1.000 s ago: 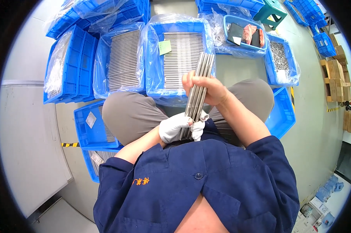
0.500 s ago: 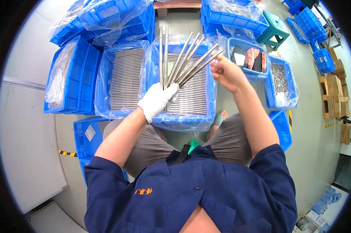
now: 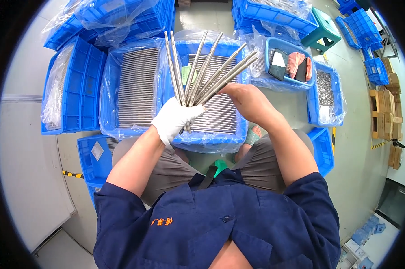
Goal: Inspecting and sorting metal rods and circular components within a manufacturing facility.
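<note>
My left hand point(image 3: 173, 119), in a white glove, is closed round the lower ends of several slim metal rods point(image 3: 206, 62). The rods spread upward like a fan, with the rightmost ones close together. My bare right hand point(image 3: 247, 101) is at the right side of the fan, its fingers bent in and pinching the outermost rods partway down; its fingertips are partly hidden. Both hands are above a blue crate point(image 3: 242, 127) lined with clear plastic, where more rods lie in neat rows. A small green slip point(image 3: 185, 75) shows behind the fan.
To the left are another lined crate of rods point(image 3: 137, 87) and stacked blue crates point(image 3: 74, 87). A blue bin point(image 3: 274, 83) at right holds a dark flat object and pink cloth; beyond it is a crate of small metal parts point(image 3: 324, 89). A green stool point(image 3: 321, 31) stands behind.
My right hand has come down and left from the rod tips to the rods' middle. The fan in my left hand has tilted slightly left. The whole view has shifted a little.
</note>
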{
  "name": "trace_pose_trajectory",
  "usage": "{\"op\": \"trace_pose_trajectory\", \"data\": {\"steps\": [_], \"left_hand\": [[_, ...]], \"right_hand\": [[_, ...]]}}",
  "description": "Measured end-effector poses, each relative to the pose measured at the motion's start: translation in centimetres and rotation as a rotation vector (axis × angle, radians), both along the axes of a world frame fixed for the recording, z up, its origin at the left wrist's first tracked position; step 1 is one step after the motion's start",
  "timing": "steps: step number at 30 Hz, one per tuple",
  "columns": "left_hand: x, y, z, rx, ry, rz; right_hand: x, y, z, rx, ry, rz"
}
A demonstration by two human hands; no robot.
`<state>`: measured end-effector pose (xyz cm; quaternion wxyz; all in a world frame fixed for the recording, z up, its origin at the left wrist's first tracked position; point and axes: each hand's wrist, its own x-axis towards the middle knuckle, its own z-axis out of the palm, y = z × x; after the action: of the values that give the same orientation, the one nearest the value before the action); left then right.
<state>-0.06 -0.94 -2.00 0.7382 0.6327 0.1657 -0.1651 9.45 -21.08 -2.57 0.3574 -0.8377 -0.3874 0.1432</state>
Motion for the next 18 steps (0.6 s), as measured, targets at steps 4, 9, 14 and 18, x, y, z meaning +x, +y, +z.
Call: {"op": "trace_pose_trajectory", "data": {"steps": [4, 9, 14, 18], "left_hand": [[0.2, 0.0, 0.2, 0.041, 0.022, 0.003], [0.4, 0.7, 0.3, 0.089, 0.026, -0.031], [0.1, 0.8, 0.5, -0.035, 0.028, 0.022], [-0.1, 0.7, 0.8, -0.006, 0.026, 0.008]], "right_hand": [[0.6, 0.0, 0.1, -0.084, 0.183, -0.144], [2.3, -0.1, 0.4, 0.632, 0.711, -0.357], [3.5, -1.4, 1.1, 1.036, 0.927, -0.31], [3.0, -1.2, 1.4, 1.021, 0.818, -0.278]]}}
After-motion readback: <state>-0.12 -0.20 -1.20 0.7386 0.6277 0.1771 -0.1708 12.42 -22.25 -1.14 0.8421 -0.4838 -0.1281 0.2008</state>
